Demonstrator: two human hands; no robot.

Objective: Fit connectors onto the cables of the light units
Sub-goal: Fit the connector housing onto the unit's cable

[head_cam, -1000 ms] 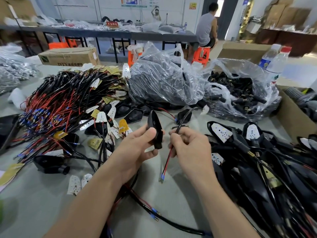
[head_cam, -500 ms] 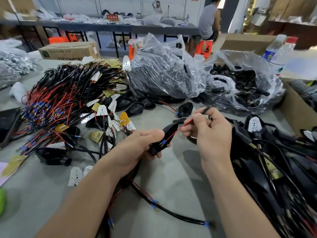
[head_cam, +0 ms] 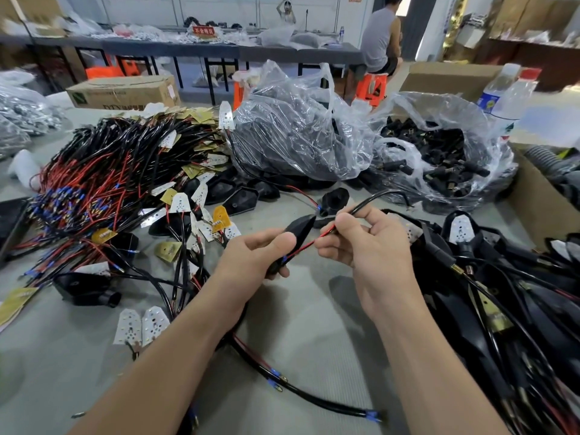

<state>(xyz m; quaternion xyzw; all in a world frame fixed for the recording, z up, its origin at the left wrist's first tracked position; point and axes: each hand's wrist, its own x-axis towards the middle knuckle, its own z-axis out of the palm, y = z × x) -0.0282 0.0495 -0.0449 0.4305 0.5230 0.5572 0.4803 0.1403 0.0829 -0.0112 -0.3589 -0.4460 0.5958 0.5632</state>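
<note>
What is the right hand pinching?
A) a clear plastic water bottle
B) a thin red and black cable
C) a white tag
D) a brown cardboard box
B: the right hand pinches the thin red and black cable between thumb and fingers, beside the black pointed plastic housing gripped by the left hand.

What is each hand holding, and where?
Left hand grips the black housing by its lower end; right hand pinches the cable where the red wire leaves its sheath.

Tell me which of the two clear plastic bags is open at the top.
The right-hand bag, beside the water bottles: its mouth gapes, baring loose black connectors. The left-hand bag has plastic drawn over its dark contents.
</note>
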